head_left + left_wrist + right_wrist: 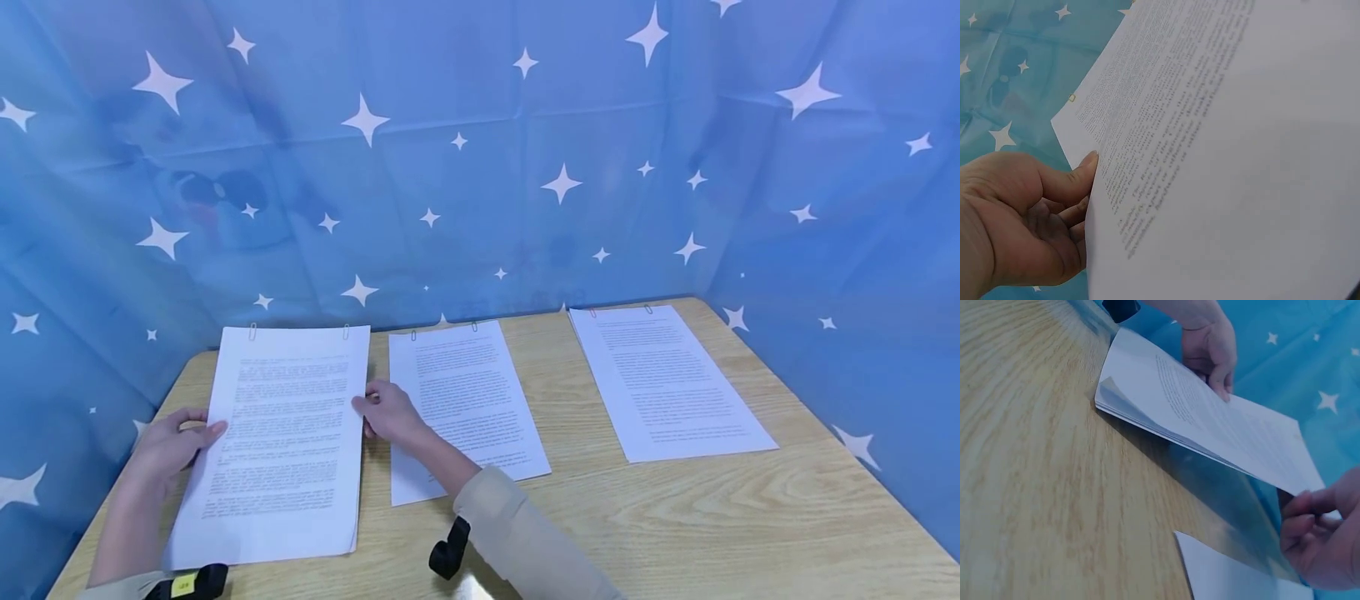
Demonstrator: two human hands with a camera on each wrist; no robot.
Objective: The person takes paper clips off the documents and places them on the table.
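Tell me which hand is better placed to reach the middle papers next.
Probably the right hand: it pinches the right edge of the left stack, beside the middle papers, and its forearm crosses over them. The left hand pinches that stack's opposite edge.

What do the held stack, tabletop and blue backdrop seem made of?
Held stack: matte white paper, by its thin layered edges. Tabletop: wood or wood-look laminate, smooth, with visible grain. Blue backdrop: probably thin fabric, softly sheened, given creases.

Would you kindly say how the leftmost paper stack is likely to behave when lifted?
The paper stack will probably flex, since a corner curls. It may fan at the bottom, as its visible paper clips sit along the top.
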